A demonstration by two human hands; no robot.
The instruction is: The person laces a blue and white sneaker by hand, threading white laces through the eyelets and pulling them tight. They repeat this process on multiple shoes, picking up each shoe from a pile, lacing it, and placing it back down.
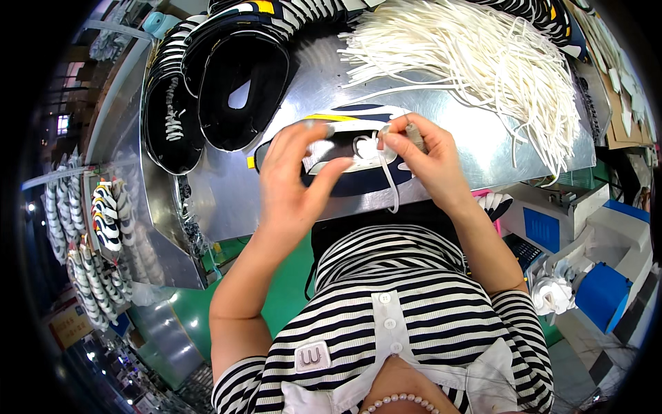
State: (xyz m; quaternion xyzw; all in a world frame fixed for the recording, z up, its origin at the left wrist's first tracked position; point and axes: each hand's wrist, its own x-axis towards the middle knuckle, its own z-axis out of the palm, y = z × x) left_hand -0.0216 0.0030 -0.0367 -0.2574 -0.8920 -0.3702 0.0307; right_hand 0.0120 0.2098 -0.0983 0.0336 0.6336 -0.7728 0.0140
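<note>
A navy, white and yellow shoe upper [353, 183] lies sideways on the metal table in front of me. My left hand [289, 172] is over its left end, slightly blurred, with thumb and fingers spread apart around the opening. At the upper's right end, my right hand [429, 153] is closed, thumb and forefinger pinched together. A small tool with a grey wrapped handle [414, 135] shows in that grip; its tip is hard to make out. White shoelace [392, 185] loops by the eyelets under the right fingertips, one end hanging toward the table's near edge.
A large heap of white shoelaces [469, 58] covers the table's far right. Black-lined shoe uppers [238, 90] stand stacked at far left. To the right is a white and blue machine [579, 241]. Bundled striped pieces [103, 221] hang at left. The metal table [221, 200] has a near edge by my body.
</note>
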